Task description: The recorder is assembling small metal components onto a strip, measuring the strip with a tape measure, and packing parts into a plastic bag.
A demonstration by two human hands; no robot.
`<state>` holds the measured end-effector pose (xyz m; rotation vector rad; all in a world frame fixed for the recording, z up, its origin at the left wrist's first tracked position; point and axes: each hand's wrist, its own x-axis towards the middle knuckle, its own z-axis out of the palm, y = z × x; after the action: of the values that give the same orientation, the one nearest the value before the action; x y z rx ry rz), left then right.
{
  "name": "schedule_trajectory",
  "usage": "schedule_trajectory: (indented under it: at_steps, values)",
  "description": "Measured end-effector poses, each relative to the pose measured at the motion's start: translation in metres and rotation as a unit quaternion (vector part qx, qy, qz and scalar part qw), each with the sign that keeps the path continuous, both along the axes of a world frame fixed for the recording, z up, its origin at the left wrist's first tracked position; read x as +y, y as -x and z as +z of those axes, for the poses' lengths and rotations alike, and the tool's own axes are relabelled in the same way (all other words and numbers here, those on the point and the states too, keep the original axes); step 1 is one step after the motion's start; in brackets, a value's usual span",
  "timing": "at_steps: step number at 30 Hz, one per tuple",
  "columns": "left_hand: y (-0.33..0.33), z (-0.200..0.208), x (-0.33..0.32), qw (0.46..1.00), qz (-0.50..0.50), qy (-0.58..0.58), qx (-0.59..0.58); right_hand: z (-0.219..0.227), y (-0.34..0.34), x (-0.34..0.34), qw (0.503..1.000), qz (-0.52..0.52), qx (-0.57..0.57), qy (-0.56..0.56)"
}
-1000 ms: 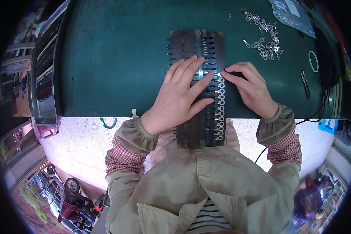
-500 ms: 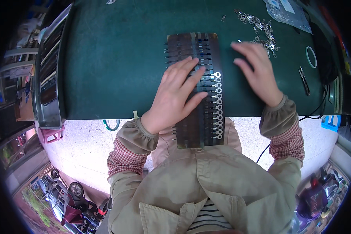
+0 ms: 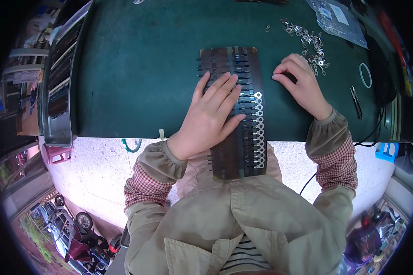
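A long dark board (image 3: 224,161) lies over the table's near edge, its near end reaching my lap. Thin black leads with pins cross it in a row. Along its right side, silver ring terminals (image 3: 260,126) sit on the lead ends from the middle down; the upper leads have none. My left hand (image 3: 209,112) rests flat on the board, fingers spread across the leads. To the right of the board, my right hand (image 3: 303,87) is closed in a pinch, thumb against forefinger. Anything between those fingertips is too small to make out. Loose ring terminals (image 3: 315,58) lie scattered just beyond it.
A clear plastic bag (image 3: 339,23) lies at the far right. Tweezers (image 3: 356,103) and a pale ring (image 3: 365,75) are on the right of the green table (image 3: 133,68). At the left edge stands a metal tray (image 3: 59,128) holding dark strips.
The thumb and forefinger of my right hand have come together from being apart. My left hand stays on the board. The whole view has shifted slightly.
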<state>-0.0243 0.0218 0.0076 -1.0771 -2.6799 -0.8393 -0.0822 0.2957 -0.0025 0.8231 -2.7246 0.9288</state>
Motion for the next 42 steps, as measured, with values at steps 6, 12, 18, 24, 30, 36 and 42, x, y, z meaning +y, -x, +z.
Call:
schedule_trajectory:
  at_steps: [6,12,18,24,30,36,42]
  values:
    - [0.005,-0.006,0.001,0.999,-0.012,-0.045,0.001,0.008,0.004,-0.002,0.999,0.051,-0.007,0.001]
    - [0.005,-0.006,0.002,0.999,-0.015,-0.052,-0.005,0.013,0.0,-0.024,0.987,0.102,-0.107,0.056]
    - [0.005,-0.007,0.002,0.999,-0.014,-0.049,-0.002,0.009,-0.003,-0.035,0.989,0.122,-0.074,0.026]
    - [0.005,-0.007,0.002,0.999,-0.015,-0.048,-0.005,0.005,-0.009,-0.038,0.992,0.107,-0.057,0.04]
    - [0.005,-0.006,0.003,0.998,-0.013,-0.052,-0.03,0.003,-0.018,-0.031,0.992,0.089,-0.032,0.08]
    - [0.004,-0.002,0.004,0.999,-0.02,-0.016,-0.034,0.004,-0.033,-0.022,0.994,0.097,0.03,0.044]
    - [0.006,0.0,0.005,0.999,-0.024,0.018,-0.02,0.004,-0.036,-0.022,0.994,0.097,0.036,0.039]
